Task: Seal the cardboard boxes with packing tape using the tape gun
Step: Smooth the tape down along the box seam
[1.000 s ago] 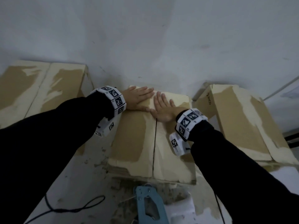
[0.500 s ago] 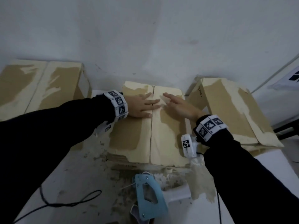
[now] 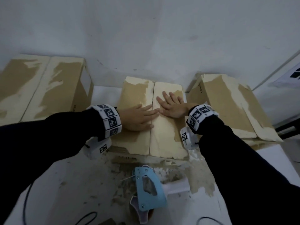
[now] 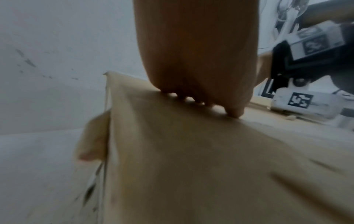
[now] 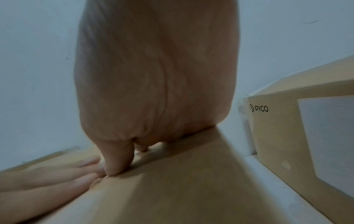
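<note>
Middle box (flaps closed), both hands flat on top

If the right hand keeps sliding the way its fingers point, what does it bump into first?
The right hand lies flat on the middle box, fingers pointing toward its far edge. Past that edge, the first thing in line looks like the white wall, though how far behind the box it stands is unclear.

Dim, bluish, flat light; no glare; soft shadows under my sleeves; head view bows at edges; both wrist views blurred, my palms looming, out of focus.
</note>
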